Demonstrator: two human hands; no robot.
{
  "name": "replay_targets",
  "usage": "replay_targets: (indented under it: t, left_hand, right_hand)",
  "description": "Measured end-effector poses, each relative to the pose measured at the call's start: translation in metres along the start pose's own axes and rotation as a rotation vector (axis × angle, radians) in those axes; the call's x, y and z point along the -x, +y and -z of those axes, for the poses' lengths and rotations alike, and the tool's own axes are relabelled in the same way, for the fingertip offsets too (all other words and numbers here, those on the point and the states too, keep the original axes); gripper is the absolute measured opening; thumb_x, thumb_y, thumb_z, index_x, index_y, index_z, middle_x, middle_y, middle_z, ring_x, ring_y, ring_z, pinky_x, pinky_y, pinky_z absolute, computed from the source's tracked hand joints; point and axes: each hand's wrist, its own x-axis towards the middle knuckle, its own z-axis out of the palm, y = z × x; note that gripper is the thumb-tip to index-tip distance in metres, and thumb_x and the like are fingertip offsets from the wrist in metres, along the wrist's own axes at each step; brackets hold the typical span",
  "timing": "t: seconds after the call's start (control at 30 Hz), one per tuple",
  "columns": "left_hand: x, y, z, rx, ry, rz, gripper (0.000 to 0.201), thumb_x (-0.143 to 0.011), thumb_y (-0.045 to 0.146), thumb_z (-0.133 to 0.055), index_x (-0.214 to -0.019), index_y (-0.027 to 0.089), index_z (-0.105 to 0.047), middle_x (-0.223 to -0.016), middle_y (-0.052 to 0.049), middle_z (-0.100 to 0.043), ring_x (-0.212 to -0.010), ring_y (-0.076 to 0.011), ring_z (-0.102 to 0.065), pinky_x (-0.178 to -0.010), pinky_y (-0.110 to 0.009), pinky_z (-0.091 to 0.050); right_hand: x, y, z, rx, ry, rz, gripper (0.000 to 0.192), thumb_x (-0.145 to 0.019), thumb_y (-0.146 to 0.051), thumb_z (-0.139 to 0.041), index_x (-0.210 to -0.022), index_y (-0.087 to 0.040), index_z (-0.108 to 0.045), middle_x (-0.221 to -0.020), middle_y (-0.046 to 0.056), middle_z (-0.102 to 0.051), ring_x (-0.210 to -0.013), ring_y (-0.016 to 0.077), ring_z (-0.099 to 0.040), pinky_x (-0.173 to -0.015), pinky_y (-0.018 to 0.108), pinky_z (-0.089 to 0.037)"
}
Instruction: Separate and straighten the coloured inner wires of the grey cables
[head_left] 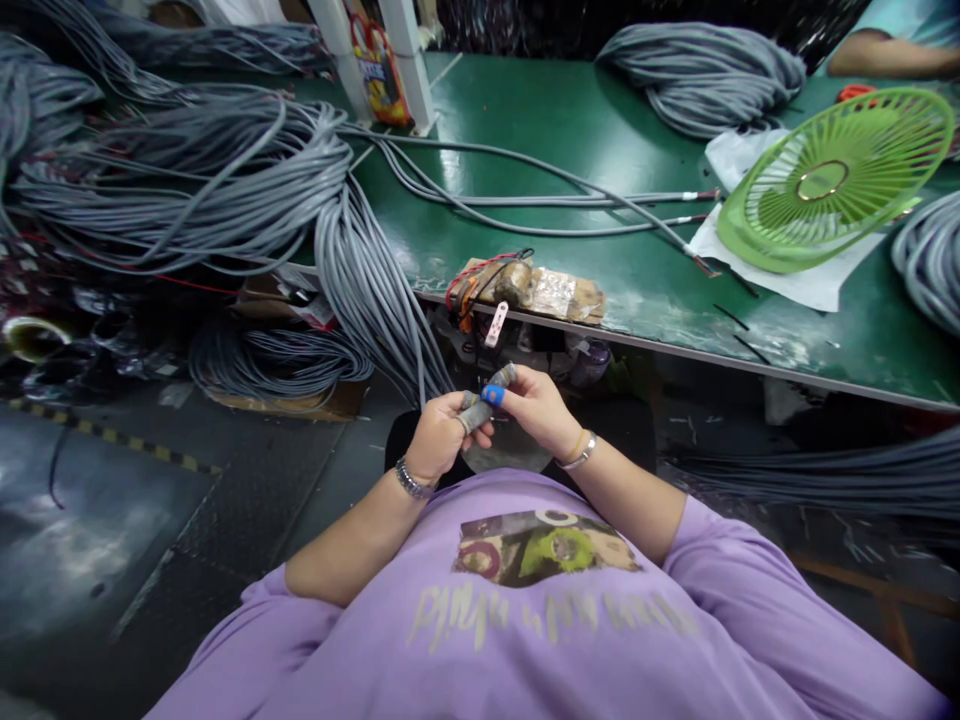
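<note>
My left hand (pixel 435 437) is closed in front of my body, grey wraps on its thumb and finger. My right hand (pixel 541 408) meets it, pinching at the fingertips, with a blue wrap on the thumb and a grey one on a finger. Whatever lies between the fingertips is hidden or too small to name. A hanging bundle of grey cables (pixel 375 290) drops over the table edge and passes close behind my left hand. Just beyond my hands, a wooden block (pixel 574 297) with tape, red and black wires and a small white tag (pixel 496 325) sits at the table edge.
Several grey cables with stripped ends (pixel 540 200) lie across the green table (pixel 517 95). A green fan (pixel 817 190) stands on white paper at the right. Cable coils (pixel 705 75) lie at the back, and another coil (pixel 277 360) rests below. A co-worker's arm (pixel 892 55) shows top right.
</note>
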Motion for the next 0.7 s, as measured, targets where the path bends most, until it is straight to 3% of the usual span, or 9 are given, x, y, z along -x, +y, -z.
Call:
replay_targets:
  t: [0.27, 0.53, 0.7]
  left_hand:
    - [0.0, -0.003, 0.0, 0.134, 0.149, -0.097, 0.024, -0.072, 0.036, -0.071, -0.07, 0.015, -0.06, -0.055, 0.001, -0.062, -0.039, -0.0082, -0.056, -0.032, -0.015, -0.027]
    - [-0.004, -0.001, 0.001, 0.162, 0.185, -0.116, 0.023, -0.072, 0.032, -0.07, -0.064, 0.014, -0.057, -0.051, 0.002, -0.06, -0.036, -0.0062, -0.051, -0.031, -0.015, -0.025]
    - [-0.008, 0.003, 0.006, 0.198, 0.179, -0.08, 0.022, -0.07, 0.032, -0.07, -0.064, 0.015, -0.057, -0.049, 0.003, -0.059, -0.034, -0.006, -0.049, -0.031, -0.015, -0.024]
  right_hand:
    - [-0.002, 0.006, -0.001, -0.078, 0.084, -0.097, 0.034, -0.063, -0.044, -0.077, -0.068, -0.016, -0.058, -0.06, -0.002, -0.057, -0.052, 0.0074, -0.042, -0.051, 0.022, -0.035]
    - [0.0, 0.005, 0.004, -0.068, 0.074, -0.041, 0.027, -0.064, -0.036, -0.075, -0.062, -0.017, -0.058, -0.054, -0.005, -0.051, -0.052, 0.0073, -0.041, -0.051, 0.022, -0.034]
    - [-0.005, 0.003, 0.012, -0.186, 0.176, -0.085, 0.025, -0.065, -0.033, -0.074, -0.065, -0.017, -0.056, -0.052, -0.007, -0.046, -0.048, 0.0053, -0.036, -0.05, 0.02, -0.032]
